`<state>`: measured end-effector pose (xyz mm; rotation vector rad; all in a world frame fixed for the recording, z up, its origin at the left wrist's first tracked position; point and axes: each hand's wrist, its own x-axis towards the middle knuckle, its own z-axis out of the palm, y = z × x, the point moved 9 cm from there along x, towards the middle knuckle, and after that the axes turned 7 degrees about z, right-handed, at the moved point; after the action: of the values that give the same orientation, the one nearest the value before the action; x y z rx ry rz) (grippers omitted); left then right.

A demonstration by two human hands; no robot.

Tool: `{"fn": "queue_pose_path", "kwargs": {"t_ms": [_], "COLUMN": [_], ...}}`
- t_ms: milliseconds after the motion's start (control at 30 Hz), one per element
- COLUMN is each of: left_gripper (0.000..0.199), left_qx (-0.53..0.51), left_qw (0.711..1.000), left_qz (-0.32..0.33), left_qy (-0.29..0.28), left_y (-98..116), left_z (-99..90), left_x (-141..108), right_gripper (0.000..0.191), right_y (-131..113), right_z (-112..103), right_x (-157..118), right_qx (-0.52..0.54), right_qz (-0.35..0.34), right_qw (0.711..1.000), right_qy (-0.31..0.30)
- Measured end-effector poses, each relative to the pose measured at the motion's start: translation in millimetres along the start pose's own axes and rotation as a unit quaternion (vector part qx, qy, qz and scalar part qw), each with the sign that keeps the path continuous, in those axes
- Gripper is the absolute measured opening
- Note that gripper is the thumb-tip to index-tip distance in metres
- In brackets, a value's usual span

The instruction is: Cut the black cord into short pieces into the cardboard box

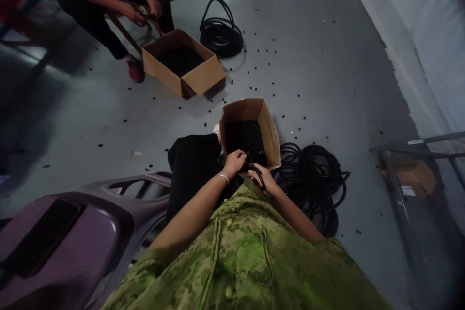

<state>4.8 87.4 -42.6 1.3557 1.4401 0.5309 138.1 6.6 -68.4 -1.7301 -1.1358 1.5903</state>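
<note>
Over the near edge of an open cardboard box [271,131], my two hands work close together. My right hand [267,178] is closed around a pair of dark-handled scissors [258,173], whose blades point up toward my left hand. My left hand [234,163], with a bracelet on its wrist, is closed in a pinch by the blade tips. What it pinches is too small and dark to make out. Many small black pieces [247,135] fill the bottom of the box. To the right of it, coils of black hose [312,179] lie on the floor.
A co-worker sits at the upper left, hands [145,9] on a black hose, behind another cardboard box [203,75]. A hose coil [221,36] lies beside that box. Small black bits dot the floor [327,82]. A purple chair [72,252] holding a dark phone-like object [45,237] stands left.
</note>
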Motion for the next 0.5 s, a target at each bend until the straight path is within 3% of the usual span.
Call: {"fn": "queue_pose_path", "kwargs": {"t_ms": [500], "left_gripper": [0.017], "left_qx": [0.007], "left_qw": [0.999], "left_qz": [0.033], "left_qy": [-0.002], "left_y": [2.6], "left_z": [0.2], "left_x": [0.9], "right_gripper": [0.033], "right_y": [-7.2], "right_z": [6.6], "right_x": [3.3], "right_qx": [0.002], "right_qz": [-0.003], "right_qw": [1.0], "right_qy": [-0.007]}}
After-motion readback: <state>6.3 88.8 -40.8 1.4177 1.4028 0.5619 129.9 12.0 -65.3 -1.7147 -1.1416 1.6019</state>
